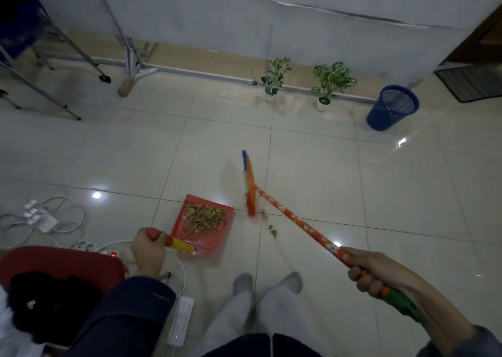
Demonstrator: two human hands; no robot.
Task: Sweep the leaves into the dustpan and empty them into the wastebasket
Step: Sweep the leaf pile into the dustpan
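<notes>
**Plastic and dry leaf: handling notes for the sweeping set**

Glossy tile floor (312,166) offers low friction; loose debris is likely to slide and scatter rather than stay put.

Wastebasket (392,108): blue mesh, upright, well apart from both hands, far beyond the right-hand fingers and toward the wall. It looks light and may tip if knocked by the pan.

Broom (293,216): a long, stiff orange floral shaft with soft bristles. The right hand (375,271) is curled fully around the shaft near its green upper end; the bristle head sits far ahead of the fingers, beside the pan mouth. The high grip gives reach but less control at the tip; short strokes are advisable.

Dustpan (203,227): thin red plastic, rigid, flat on the tile. The left hand (148,250) is closed around its red-and-yellow handle, the tray lying just ahead of the fingers. Lift level by the handle.

Leaves (205,216): dry, brittle, very light. Most are piled in the tray. A few stray fragments (271,230) lie on the tile between pan and bristles. Expect them to spill if the pan tilts.
</notes>
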